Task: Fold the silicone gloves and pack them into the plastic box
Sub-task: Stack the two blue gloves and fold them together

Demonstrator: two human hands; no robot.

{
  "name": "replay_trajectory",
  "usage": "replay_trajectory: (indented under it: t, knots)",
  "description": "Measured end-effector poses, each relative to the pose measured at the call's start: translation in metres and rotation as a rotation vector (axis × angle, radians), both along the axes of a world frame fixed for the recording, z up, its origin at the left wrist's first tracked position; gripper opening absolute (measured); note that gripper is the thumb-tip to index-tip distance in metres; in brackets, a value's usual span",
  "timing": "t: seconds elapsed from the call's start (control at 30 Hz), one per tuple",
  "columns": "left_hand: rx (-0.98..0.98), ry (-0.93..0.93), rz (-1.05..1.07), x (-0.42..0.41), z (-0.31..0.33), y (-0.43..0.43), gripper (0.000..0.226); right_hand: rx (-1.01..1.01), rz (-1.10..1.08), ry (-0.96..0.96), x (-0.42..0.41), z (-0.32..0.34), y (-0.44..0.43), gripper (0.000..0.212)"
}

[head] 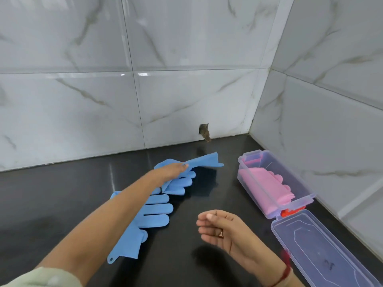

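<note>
Two blue silicone gloves lie on the black counter. My left hand (172, 169) grips the far blue glove (204, 161) and holds its cuff end lifted off the counter, fingers hanging down. The near blue glove (149, 214) lies flat, partly under my left forearm. My right hand (219, 226) hovers over the counter with fingers loosely curled and nothing in it. The clear plastic box (259, 183) stands to the right with folded pink gloves (267, 183) inside. Its hinged lid (323, 251) lies open toward me.
White marble-look tiled walls (186, 90) meet in a corner behind the box. A small hole in the wall (204, 131) sits at counter level. The black counter (62, 193) stretches to the left.
</note>
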State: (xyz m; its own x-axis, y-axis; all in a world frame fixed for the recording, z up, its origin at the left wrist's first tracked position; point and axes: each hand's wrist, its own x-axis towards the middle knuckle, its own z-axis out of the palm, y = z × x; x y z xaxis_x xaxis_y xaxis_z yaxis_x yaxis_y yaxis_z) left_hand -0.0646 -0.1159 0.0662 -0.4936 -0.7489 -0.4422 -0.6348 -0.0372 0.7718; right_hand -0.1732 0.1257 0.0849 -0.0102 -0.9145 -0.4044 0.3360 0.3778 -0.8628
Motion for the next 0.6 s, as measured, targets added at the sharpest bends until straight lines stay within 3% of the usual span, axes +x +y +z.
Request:
replay_trajectory:
  t: [0.07,0.23,0.37,0.47,0.53,0.6]
  knots:
    - [0.165,0.203,0.034,0.017,0.019,0.010,0.045,0.084,-0.102,-0.264,0.002,0.003,0.000,0.028]
    - [0.199,0.588,0.030,0.036,0.066,0.066,0.033,0.086,-0.242,-0.697,0.003,0.012,-0.002,0.050]
    - [0.278,0.793,0.009,0.040,0.090,0.107,0.036,0.088,-0.250,-0.823,0.015,0.012,-0.005,0.058]
    - [0.190,0.733,-0.118,0.040,0.107,0.122,0.036,0.116,-0.228,-0.874,0.022,0.012,-0.011,0.046]
    - [0.145,0.694,-0.137,0.040,0.116,0.122,0.034,0.178,-0.267,-0.802,0.020,0.013,-0.018,0.039]
    - [0.128,0.701,-0.135,0.042,0.119,0.117,0.036,0.195,-0.305,-0.788,0.014,0.009,-0.024,0.059]
